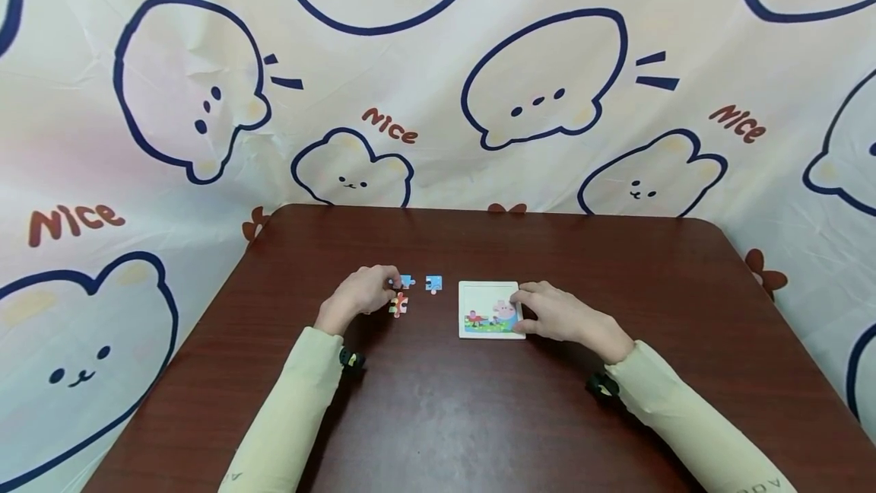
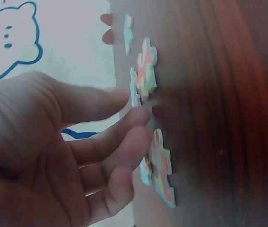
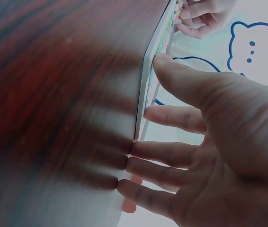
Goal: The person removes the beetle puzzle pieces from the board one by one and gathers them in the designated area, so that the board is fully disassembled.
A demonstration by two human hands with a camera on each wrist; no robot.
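Note:
My left hand (image 1: 363, 291) reaches over a small group of jigsaw pieces, thumb and forefinger bent around the edge of a blue piece (image 1: 407, 281) and pinching it. Nearer me lies a red-patterned piece (image 1: 399, 304); another blue piece (image 1: 434, 284) is farther right. In the left wrist view, an orange and green piece (image 2: 162, 165) lies beneath the curled fingers. My right hand (image 1: 564, 314) rests at the right side of a white-framed picture puzzle tray (image 1: 487, 286). Its thumb (image 3: 165, 66) touches the frame, and the fingers extend fairly straight along the edge.
The dark brown wooden table (image 1: 438, 417) has rounded far corners. Behind it hangs a pale cloth (image 1: 438, 74) with blue cartoon outlines, meeting the table's far edge. Dark straps with small devices are on both wrists.

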